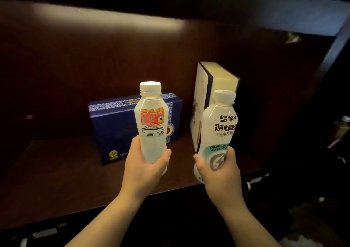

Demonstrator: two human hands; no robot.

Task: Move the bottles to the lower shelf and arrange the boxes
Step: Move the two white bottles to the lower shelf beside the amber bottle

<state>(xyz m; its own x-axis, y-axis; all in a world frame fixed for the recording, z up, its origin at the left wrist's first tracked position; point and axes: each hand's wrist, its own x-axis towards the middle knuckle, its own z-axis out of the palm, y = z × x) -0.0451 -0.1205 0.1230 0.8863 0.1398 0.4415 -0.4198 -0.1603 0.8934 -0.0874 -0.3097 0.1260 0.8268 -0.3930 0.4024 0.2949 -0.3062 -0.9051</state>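
Note:
My left hand (144, 168) grips the lower part of a white capped bottle (151, 117) with an orange label, held upright above the dark wooden shelf (62, 172). In my right hand (220, 172) is a second white bottle (217, 131) with black printed characters, also upright and slightly tilted. Behind the left bottle a dark blue box (115, 125) lies flat on the shelf. A cream and navy box (204, 95) stands upright behind the right bottle, partly hidden by it.
The shelf's dark back panel (94, 61) and the board above (170, 6) close the compartment. A dark side wall (310, 95) stands at the right. Small dim items (341, 127) sit beyond it at far right. Bare shelf surface stretches to the left of the blue box.

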